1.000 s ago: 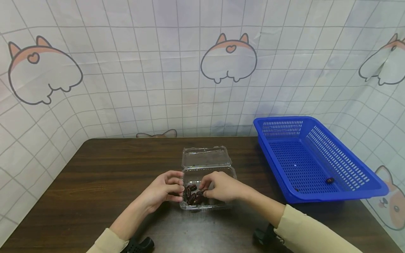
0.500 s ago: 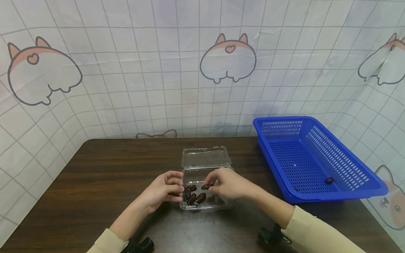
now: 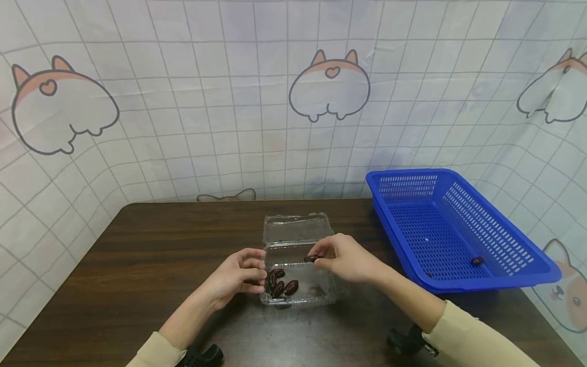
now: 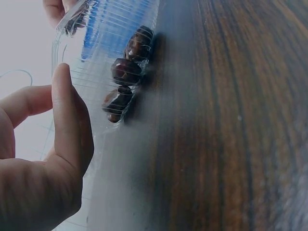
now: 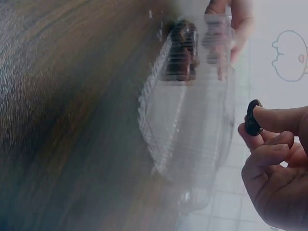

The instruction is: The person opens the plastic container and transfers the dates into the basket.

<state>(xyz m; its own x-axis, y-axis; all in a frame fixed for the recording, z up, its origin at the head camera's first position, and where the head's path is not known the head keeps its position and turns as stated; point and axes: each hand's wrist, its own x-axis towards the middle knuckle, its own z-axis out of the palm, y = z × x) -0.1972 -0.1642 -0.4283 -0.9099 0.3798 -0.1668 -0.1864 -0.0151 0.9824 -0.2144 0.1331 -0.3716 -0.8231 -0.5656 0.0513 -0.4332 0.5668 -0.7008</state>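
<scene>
A clear plastic clamshell box point(image 3: 302, 293) stands on the table with its lid point(image 3: 297, 229) folded back. Several dark brown, glossy dates point(image 3: 291, 287) lie at its left end. My left hand point(image 3: 236, 278) rests its fingers against the box's left wall; in the left wrist view, the thumb point(image 4: 65, 115) is straight against the rim. Above the box's back right part, my right hand point(image 3: 348, 259) pinches one date point(image 5: 252, 118) between thumb and fingertips, lifted off the box floor. Both palms are clear of the box.
On the right of the table stands a blue plastic basket point(image 3: 394, 239) with slotted walls. Inside it lies a date point(image 3: 477, 261), with a small dark bit near its front left corner. A white gridded cloth point(image 3: 206, 127) with cartoon corgis hangs behind the dark wooden table point(image 3: 151, 244).
My right hand has picked a date from the pile and moved it up and to the right, over the box's back right. My left hand stays at the box's left side.
</scene>
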